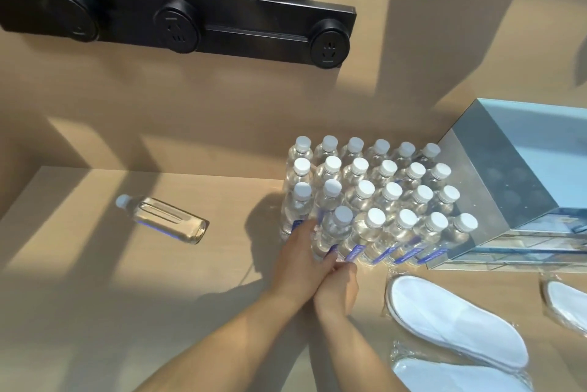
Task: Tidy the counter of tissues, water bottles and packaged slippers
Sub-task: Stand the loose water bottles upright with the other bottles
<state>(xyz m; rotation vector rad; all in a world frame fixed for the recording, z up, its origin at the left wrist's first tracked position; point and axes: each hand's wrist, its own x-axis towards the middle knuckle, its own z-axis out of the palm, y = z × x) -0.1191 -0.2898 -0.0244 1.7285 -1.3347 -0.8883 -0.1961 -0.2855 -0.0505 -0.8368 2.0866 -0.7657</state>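
Several clear water bottles with white caps (pixel 389 191) stand packed in rows on the wooden counter (pixel 95 296). My left hand (pixel 301 261) wraps the left side of the front-left bottle (pixel 333 233) of that block. My right hand (pixel 336 290) is curled against the same bottle's base, touching my left hand. One more water bottle (pixel 165 221) lies on its side to the left, apart from the block. A blue-grey tissue box (pixel 521 188) sits against the block's right side. White slippers in clear packaging (pixel 454 318) lie at the front right.
A second packaged slipper (pixel 454 375) lies at the bottom edge and a third (pixel 568 302) at the right edge. A black power track with round sockets (pixel 178 26) is fixed to the wall behind. Bare counter stretches to the left and front left.
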